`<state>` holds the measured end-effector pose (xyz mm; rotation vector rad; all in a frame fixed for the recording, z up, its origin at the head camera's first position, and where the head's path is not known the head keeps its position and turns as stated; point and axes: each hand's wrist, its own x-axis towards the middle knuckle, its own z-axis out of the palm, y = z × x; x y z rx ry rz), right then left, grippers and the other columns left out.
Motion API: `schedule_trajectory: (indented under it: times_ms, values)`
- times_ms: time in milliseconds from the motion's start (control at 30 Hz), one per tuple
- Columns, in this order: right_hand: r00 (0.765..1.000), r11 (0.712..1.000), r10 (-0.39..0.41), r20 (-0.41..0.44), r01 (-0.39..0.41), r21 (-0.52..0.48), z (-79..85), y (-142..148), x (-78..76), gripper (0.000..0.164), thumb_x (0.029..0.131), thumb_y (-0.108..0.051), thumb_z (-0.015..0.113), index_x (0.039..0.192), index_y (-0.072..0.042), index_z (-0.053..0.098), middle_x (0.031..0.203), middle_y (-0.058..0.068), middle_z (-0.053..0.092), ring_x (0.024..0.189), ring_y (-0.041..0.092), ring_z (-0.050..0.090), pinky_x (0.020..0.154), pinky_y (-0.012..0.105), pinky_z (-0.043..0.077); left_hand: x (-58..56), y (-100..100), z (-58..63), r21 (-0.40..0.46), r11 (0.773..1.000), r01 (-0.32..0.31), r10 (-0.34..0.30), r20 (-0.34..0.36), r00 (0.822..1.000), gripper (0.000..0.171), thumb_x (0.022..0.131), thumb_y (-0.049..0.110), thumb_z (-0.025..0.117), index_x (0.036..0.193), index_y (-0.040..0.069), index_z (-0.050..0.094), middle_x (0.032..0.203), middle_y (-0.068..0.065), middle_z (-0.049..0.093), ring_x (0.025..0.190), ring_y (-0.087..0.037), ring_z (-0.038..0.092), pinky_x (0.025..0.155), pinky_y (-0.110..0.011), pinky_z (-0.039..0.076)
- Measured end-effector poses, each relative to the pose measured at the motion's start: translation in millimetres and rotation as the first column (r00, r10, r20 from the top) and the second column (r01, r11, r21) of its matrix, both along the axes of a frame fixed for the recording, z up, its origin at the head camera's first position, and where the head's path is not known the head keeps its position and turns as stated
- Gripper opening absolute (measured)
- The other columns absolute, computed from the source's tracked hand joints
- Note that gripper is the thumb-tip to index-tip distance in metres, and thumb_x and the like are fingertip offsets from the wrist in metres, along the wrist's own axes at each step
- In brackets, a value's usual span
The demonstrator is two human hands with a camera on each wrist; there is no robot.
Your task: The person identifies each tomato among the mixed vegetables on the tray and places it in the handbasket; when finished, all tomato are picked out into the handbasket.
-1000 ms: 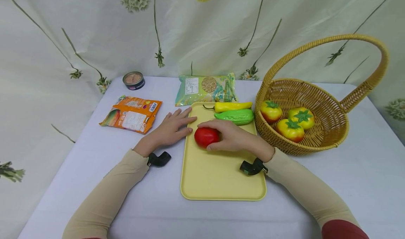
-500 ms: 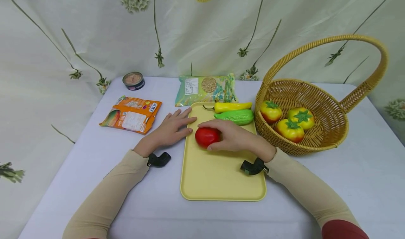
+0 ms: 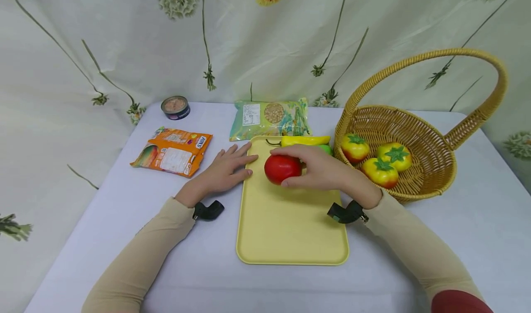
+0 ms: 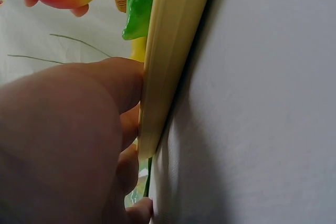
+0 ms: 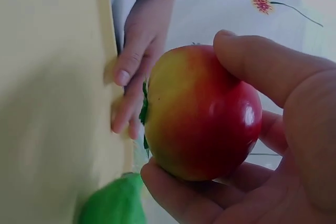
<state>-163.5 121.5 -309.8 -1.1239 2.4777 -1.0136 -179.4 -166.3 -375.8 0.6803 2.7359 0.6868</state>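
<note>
My right hand (image 3: 321,168) grips a red-and-yellow toy tomato (image 3: 282,169) with a green leafy top, thumb on one side and fingers on the other. In the right wrist view the tomato (image 5: 202,111) is held above the pale yellow tray (image 5: 47,103), its leaves toward the tray. My left hand (image 3: 224,170) rests with extended fingers against the left rim of the tray (image 3: 290,230). At the far end of the tray lie a yellow chili pepper (image 3: 304,140) and a green pepper (image 4: 139,9), the green one mostly hidden by my right hand in the head view.
A wicker basket (image 3: 429,184) with a tall handle stands right of the tray, holding three similar tomatoes (image 3: 380,172). Behind the tray lies a green food bag (image 3: 269,118). An orange snack packet (image 3: 173,151) and a small can (image 3: 175,108) are at the left.
My right hand has lifted the tomato off the tray and carried it slightly to the right and away from me. My left hand stays where it was.
</note>
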Motion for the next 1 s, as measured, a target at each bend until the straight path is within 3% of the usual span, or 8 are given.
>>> schedule_trajectory:
  times_ms: [200,500,833,1000]
  values:
    - [0.998,0.998,-0.058,-0.028,0.058,-0.02,16.5,18,5.3,0.066,0.086,-0.019,0.082,0.146,-0.013,0.055,0.139,0.009,0.064,0.115,0.027,0.065,0.088,0.043,0.062,0.4,0,-1.1,0.005,1.0,0.001,-0.001,-0.002,1.0,0.052,0.104,0.034,0.053,0.153,0.017,0.049,0.172,-0.009,0.018,0.158,-0.046,0.009,0.125,-0.068,0.0]
    - [0.983,0.988,-0.146,-0.115,0.151,0.037,32.0,54,17.2,0.062,0.086,-0.022,0.081,0.143,-0.016,0.058,0.127,0.006,0.068,0.106,0.022,0.063,0.083,0.038,0.059,0.4,-1,-2.1,0.005,1.0,0.007,-0.007,-0.008,1.0,0.052,0.105,0.035,0.052,0.154,0.017,0.048,0.172,-0.009,0.018,0.158,-0.046,0.009,0.125,-0.069,0.0]
    - [0.953,0.968,-0.234,-0.192,0.247,0.047,43.0,101,33.8,0.063,0.085,-0.021,0.084,0.143,-0.016,0.059,0.129,0.008,0.068,0.106,0.022,0.065,0.079,0.028,0.059,-0.2,-1,-3.1,0.004,1.0,0.008,-0.008,-0.001,1.0,0.053,0.105,0.035,0.052,0.154,0.017,0.047,0.172,-0.009,0.017,0.158,-0.046,0.007,0.125,-0.069,-0.001]
    - [0.928,0.946,-0.301,-0.22,0.319,0.05,41.3,123,37.0,0.068,0.081,-0.018,0.087,0.143,-0.013,0.059,0.129,0.014,0.068,0.107,0.029,0.066,0.078,0.017,0.055,0.9,-1,-0.5,-0.002,1.0,-0.001,0.001,0.007,1.0,0.053,0.105,0.035,0.052,0.154,0.017,0.047,0.173,-0.009,0.017,0.159,-0.045,0.007,0.126,-0.067,-0.002]
